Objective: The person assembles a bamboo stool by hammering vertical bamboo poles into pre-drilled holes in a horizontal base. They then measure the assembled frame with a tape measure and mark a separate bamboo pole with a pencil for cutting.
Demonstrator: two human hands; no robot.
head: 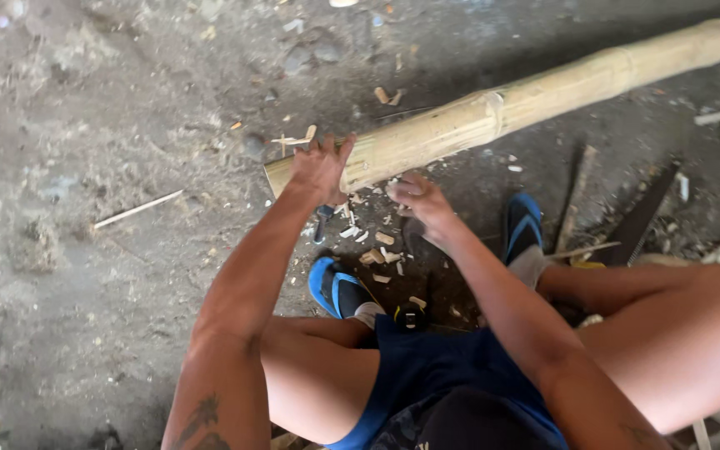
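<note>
Left hand [320, 169] gripping cut end of bamboo pole [543, 92] (running toward 2 o'clock). Right hand [418, 198] fingers curled, contents unclear. Wood chips [377, 246] at 6 o'clock.

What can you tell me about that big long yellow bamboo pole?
The long pale-yellow bamboo pole is a thick round stalk with ring-shaped joints along it. It lies slanting across the dirt ground, from the cut end near the middle up to the top right corner and out of the picture. The left hand grips its cut end, and the right hand is just below it. Small pale wood chips are scattered underneath.
</note>
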